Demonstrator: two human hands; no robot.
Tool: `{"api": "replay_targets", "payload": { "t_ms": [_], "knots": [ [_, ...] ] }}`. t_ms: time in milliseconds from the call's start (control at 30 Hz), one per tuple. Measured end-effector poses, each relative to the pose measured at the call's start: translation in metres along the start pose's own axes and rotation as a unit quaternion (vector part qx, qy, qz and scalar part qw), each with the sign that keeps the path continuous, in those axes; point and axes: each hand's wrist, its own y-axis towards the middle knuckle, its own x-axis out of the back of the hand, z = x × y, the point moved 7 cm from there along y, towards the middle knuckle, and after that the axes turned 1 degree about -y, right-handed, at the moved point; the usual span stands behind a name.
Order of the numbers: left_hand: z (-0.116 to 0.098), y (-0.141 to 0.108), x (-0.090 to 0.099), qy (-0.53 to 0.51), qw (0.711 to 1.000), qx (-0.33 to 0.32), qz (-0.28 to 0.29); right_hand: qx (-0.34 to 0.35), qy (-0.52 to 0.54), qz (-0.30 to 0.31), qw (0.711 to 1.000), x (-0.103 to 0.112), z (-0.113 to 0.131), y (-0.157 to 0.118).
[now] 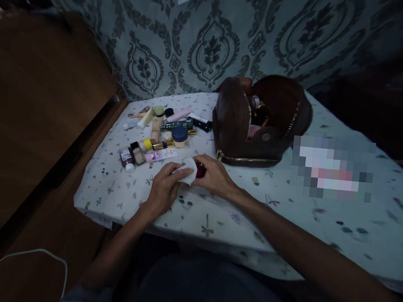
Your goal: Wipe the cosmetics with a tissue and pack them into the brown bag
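My left hand is closed on a white wipe, pressing it against a small dark red bottle. Fingers of my right hand grip that bottle from the other side; most of it is hidden by the wipe and fingers. Just beyond my hands lies a white tube with a purple print. Left of it are a dark red bottle with a white cap and a beige bottle with a black cap. A jar with a dark blue lid stands behind.
An unzipped brown cosmetic bag with items inside stands at the back right. More tubes and jars, including a green-lidded jar, lie at the back left. A pixelated patch covers something on the right. A wooden cabinet borders the table on the left.
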Motion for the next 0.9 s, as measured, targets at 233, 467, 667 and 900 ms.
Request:
{"api": "replay_targets", "payload": {
  "t_ms": [233,467,667,900],
  "knots": [
    [0.009,-0.004,0.008,-0.058,0.998,0.028,-0.027,-0.11,0.282,0.041,0.952,-0.007,-0.008,0.002],
    [0.021,0.005,0.014,-0.18,0.97,0.135,-0.097,-0.188,0.521,0.104,0.826,-0.023,-0.004,-0.003],
    [0.031,0.008,0.006,-0.277,0.936,0.196,-0.094,-0.206,0.575,0.096,0.786,-0.026,-0.007,-0.004],
    [0.009,0.01,0.013,-0.16,0.977,0.087,-0.109,-0.228,0.585,0.042,0.777,-0.02,-0.011,-0.002]
  ]
}}
